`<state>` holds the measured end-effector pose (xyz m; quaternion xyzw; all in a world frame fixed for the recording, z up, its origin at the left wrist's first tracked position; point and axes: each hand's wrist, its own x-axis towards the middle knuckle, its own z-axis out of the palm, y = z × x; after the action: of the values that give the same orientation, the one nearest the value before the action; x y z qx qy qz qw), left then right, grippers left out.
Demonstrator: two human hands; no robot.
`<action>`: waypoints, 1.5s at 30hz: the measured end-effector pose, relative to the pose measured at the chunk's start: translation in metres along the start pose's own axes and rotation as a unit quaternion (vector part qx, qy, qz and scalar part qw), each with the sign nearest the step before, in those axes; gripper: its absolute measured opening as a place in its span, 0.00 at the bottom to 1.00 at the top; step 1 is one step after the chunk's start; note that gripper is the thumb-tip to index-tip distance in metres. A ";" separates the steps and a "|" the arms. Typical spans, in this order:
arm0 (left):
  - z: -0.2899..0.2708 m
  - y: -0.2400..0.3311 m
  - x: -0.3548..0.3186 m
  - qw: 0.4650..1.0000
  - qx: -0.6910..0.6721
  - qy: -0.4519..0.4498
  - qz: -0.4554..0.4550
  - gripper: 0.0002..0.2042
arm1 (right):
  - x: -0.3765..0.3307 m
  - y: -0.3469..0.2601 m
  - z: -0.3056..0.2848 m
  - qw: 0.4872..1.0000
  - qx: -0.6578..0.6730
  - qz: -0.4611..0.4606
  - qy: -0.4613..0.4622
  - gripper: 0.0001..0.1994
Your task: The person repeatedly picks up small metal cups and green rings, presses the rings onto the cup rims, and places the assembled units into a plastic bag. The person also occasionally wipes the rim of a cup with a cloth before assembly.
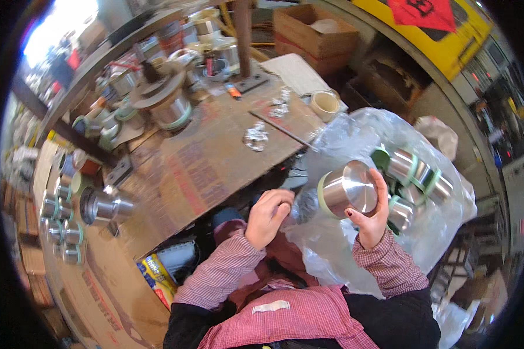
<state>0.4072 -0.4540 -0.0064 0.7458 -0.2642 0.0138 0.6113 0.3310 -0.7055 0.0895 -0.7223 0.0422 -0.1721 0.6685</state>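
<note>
My right hand [374, 216] grips a steel cup [350, 187] with a pale green rim, its fingers and thumb round the shiny base end. The cup is tilted on its side, rim to the left, above a large clear plastic bag [332, 250]. My left hand [269, 217] is curled closed beside the bag's left edge; whether anything is inside its fingers is hidden. Several similar steel cups with green rims [403, 166] lie in the bag, just right of my right hand.
Left of me a cardboard-covered bench [215, 157] carries a round metal fixture [167, 99], crumpled foil [256, 136], a thin rod [282, 131] and a tape roll [324, 104]. More steel cups [61, 209] stand at the far left. A cardboard box [314, 35] sits at the back.
</note>
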 end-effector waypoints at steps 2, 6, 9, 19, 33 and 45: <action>0.050 -0.020 0.014 0.999 0.052 -0.004 0.001 0.23 | -0.017 -0.003 -0.032 0.999 -0.019 -0.004 0.043 0.52; 0.130 -0.047 0.045 0.975 -0.044 -0.030 -0.217 0.39 | -0.027 -0.003 -0.092 0.989 -0.129 -0.023 0.064 0.47; 0.144 -0.056 0.063 0.867 -0.247 -0.168 -0.399 0.42 | -0.028 0.008 -0.125 0.969 -0.234 -0.030 0.080 0.36; 0.165 -0.026 0.050 0.913 -0.103 -0.272 -0.286 0.33 | -0.006 0.055 -0.342 0.863 0.174 0.151 0.450 0.22; 0.086 0.070 0.096 0.954 -0.287 0.073 -0.042 0.19 | 0.029 0.038 -0.572 0.873 0.112 -0.072 0.470 0.21; 0.104 0.085 0.047 0.932 -0.339 -0.036 -0.124 0.21 | 0.022 0.026 -0.340 0.949 -0.112 -0.105 0.277 0.13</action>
<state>0.3810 -0.5770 0.0603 0.5207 -0.1803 -0.1800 0.8149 0.2519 -1.0375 0.0845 -0.7169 0.1682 -0.4287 0.5233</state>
